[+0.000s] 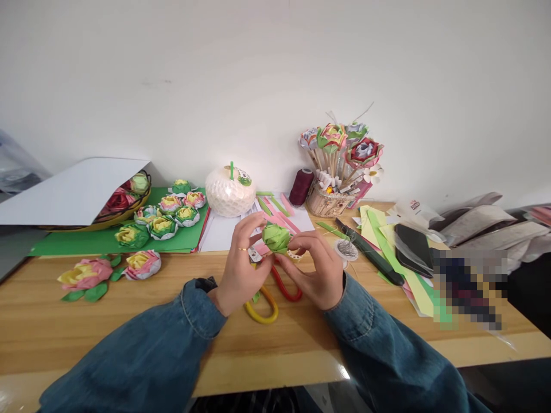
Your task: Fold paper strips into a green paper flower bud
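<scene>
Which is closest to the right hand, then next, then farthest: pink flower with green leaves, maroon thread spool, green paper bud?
From the right hand, head view:
1. Green paper bud: at its fingertips.
2. Maroon thread spool: farther back.
3. Pink flower: far left.

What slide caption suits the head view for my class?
The left hand and right hand hold a green paper bud over a wooden table, with paper flowers to the left.

Your head camera looks forward and down, close over the brown wooden table point(279, 347), toward the plain white wall point(258, 86).
</scene>
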`<state>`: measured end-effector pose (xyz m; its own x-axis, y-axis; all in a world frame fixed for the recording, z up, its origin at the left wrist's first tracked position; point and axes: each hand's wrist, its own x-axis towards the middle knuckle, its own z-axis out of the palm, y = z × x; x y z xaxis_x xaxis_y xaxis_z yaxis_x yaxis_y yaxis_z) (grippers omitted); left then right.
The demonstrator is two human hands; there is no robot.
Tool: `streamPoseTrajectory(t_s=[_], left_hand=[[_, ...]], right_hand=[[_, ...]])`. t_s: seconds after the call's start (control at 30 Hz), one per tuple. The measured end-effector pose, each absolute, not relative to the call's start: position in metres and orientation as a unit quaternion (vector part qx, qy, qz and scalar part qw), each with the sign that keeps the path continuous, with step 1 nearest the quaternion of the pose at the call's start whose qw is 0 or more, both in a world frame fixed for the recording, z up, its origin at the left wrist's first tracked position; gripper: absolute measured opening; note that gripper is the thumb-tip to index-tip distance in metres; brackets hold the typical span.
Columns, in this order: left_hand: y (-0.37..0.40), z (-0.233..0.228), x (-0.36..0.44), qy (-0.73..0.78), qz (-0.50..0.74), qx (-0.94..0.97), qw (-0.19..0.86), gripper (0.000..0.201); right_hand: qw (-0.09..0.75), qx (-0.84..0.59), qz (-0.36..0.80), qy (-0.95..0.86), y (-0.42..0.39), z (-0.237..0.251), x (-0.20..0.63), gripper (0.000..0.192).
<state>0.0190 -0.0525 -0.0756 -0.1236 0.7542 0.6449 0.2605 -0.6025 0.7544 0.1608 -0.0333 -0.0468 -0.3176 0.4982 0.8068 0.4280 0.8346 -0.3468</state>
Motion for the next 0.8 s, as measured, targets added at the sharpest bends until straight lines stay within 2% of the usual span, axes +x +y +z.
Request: streamPoseTrajectory(t_s=[0.07,0.17,0.23,0.4,0.53,0.63,0.8], left_hand=[[-0.051,-0.073,0.019,0.387,0.644,0.566,0.338,0.059],[-0.049,-0.066,0.017,0.325,0.612,0.453,0.561,0.044],[-0.048,-0.063,0.015,0.281,0.59,0.41,0.637,0.04],[-0.048,-0.062,0.018,0.277,0.604,0.413,0.623,0.037],[-0.048,-0.063,0.019,0.272,0.617,0.404,0.618,0.045],[-0.048,-0.062,0.018,0.273,0.614,0.384,0.633,0.052],[-0.048,-0.061,0.016,0.261,0.606,0.346,0.667,0.048]], right_hand=[[0.518,-0.282,0.003,-0.808,-0.032,-0.046,0.162,0.016],[0.518,-0.272,-0.043,-0.81,-0.029,-0.048,0.164,0.018],[0.511,-0.256,-0.068,-0.818,-0.027,-0.049,0.165,0.017],[0.494,-0.232,-0.107,-0.831,-0.025,-0.054,0.165,0.015],[0.493,-0.233,-0.098,-0.833,-0.027,-0.053,0.165,0.014],[0.495,-0.224,-0.047,-0.838,-0.03,-0.047,0.166,0.017],[0.525,-0.253,0.09,-0.808,-0.034,-0.037,0.171,0.018]])
